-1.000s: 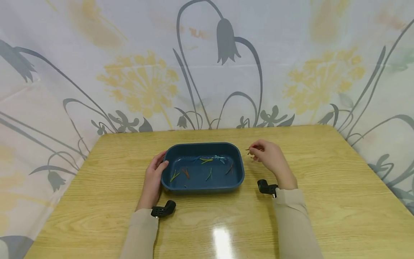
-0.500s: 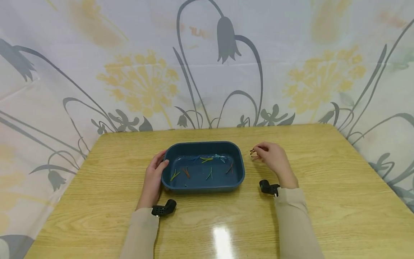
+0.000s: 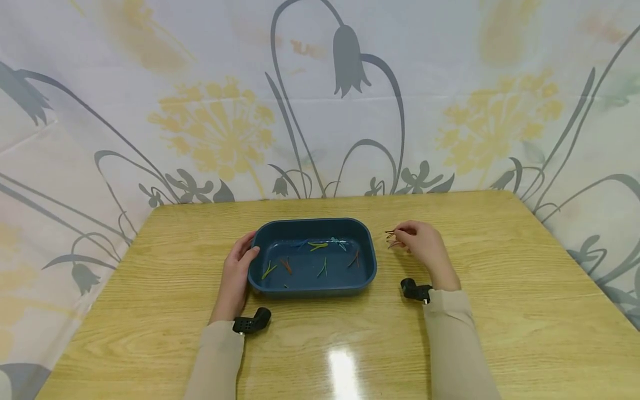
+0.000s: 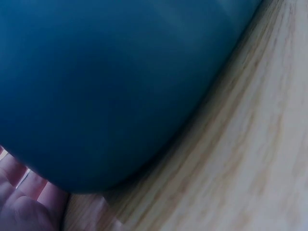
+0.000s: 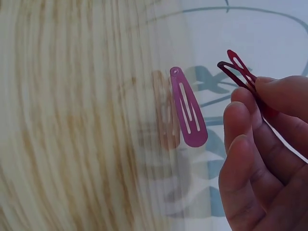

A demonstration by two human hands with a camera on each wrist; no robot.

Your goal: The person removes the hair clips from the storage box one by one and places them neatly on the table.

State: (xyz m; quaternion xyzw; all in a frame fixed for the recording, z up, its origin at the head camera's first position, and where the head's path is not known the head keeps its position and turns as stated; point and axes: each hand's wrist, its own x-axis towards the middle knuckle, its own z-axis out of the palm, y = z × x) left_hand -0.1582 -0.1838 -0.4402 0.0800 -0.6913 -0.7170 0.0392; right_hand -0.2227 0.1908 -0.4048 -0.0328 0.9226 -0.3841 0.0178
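Note:
In the head view my left hand point(image 3: 236, 278) grips the left end of a dark blue tray point(image 3: 312, 291), its thumb by the rim. The left wrist view shows fingers point(image 4: 29, 207) against the tray's outer wall point(image 4: 106, 96). To the right of the tray, my right hand point(image 3: 424, 247) pinches a dark red snap hair clip point(image 5: 238, 72) between thumb and fingertips. This clip's two parts stand spread apart. Close to the fingers, a pink snap hair clip point(image 5: 192, 118) lies on the table, separate from the hand.
Several hair clips lie spread inside the tray, among them a yellow one point(image 3: 318, 246), a light blue one point(image 3: 339, 243) and a green one point(image 3: 322, 267). The wooden table point(image 3: 320, 333) reaches back to a flower-patterned cloth point(image 3: 320, 111).
My right hand has shifted slightly right, away from the tray, with the dark red hair clip still pinched. The left hand and tray stay in place.

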